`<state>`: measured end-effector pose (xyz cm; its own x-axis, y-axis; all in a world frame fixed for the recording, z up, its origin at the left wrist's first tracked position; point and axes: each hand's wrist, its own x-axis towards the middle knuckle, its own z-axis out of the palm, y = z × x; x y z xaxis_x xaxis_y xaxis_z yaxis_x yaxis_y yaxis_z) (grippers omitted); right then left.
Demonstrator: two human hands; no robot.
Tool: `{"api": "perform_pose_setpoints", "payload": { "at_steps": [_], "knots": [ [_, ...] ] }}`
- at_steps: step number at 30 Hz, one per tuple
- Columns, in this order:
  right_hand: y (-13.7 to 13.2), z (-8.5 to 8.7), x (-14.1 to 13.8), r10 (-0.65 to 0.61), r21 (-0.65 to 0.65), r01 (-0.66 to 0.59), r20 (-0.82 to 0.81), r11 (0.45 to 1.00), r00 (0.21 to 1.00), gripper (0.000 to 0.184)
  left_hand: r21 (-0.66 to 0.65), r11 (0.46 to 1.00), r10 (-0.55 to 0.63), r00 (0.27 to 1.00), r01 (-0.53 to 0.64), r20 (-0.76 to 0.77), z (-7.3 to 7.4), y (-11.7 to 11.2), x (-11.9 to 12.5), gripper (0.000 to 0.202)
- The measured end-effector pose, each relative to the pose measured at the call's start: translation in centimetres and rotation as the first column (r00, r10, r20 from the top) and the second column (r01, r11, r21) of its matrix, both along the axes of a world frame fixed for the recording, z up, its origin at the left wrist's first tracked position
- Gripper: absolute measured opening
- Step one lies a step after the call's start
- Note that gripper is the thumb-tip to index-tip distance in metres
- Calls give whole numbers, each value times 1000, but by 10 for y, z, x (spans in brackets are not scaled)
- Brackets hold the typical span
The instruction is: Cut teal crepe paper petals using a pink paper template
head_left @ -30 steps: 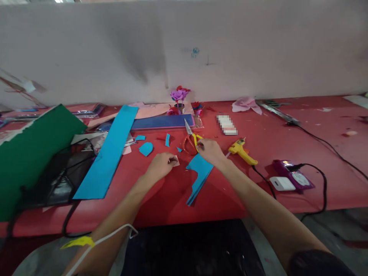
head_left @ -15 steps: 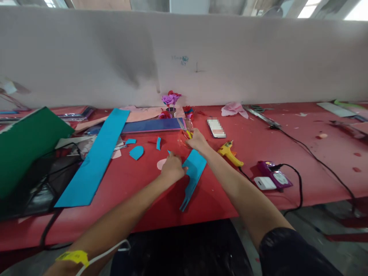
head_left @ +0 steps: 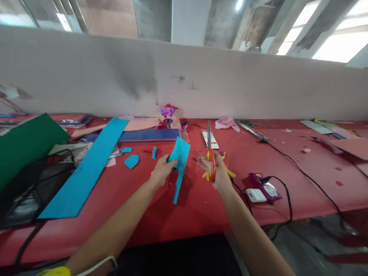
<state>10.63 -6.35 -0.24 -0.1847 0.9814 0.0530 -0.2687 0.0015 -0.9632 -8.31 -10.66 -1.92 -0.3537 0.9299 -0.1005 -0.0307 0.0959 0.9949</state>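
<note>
My left hand pinches a cut piece of light blue paper and holds it up above the red table. My right hand grips the orange and yellow handles of a pair of scissors, whose blades point up and away. The two hands are a little apart, with the scissors to the right of the paper. Small blue offcuts lie on the table to the left of my left hand.
A long blue paper strip and a green sheet lie at the left over black cables. A dark blue sheet, paper flowers, a phone, a glue gun partly behind my right hand, a purple device with white charger and cables lie around.
My right hand has picked the scissors up off the table. My left hand has lifted the blue paper piece from the table. The camera has tilted up.
</note>
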Motion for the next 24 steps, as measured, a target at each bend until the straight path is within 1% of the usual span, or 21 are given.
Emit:
{"api": "perform_pose_setpoints", "payload": {
  "at_steps": [2,3,6,9,11,13,15,18,20,24],
  "knots": [
    [10,-10,-15,9,-26,-10,-54,1000,999,48,59,997,47,981,-59,191,4,8,-11,30],
    [15,-13,-26,18,-36,-21,-79,999,997,50,84,993,58,965,-82,254,6,12,-16,35],
    [32,-18,-58,59,-47,-66,-135,997,989,51,153,982,53,938,-111,341,5,21,-25,44],
    [41,-23,-79,97,-39,-104,-157,994,983,48,168,982,11,902,-92,431,-2,24,-29,46],
    [42,-27,-82,100,-36,-106,-153,994,983,49,148,986,-1,883,-78,469,-8,24,-29,48],
    [40,-30,-80,88,-34,-93,-138,995,987,53,128,989,-1,876,-70,483,-12,22,-29,50],
    [36,-30,-76,82,-30,-87,-123,996,989,55,107,992,1,867,-62,497,-14,21,-27,53],
    [30,-28,-72,97,-28,-101,-114,995,989,53,77,995,11,864,-58,504,-14,20,-23,59],
    [28,-28,-71,102,-21,-104,-94,994,990,51,87,995,5,871,-55,491,-14,19,-20,63],
    [26,-29,-71,95,3,-95,6,995,995,51,132,990,-21,891,-43,453,-14,14,-12,64]
  ]
}}
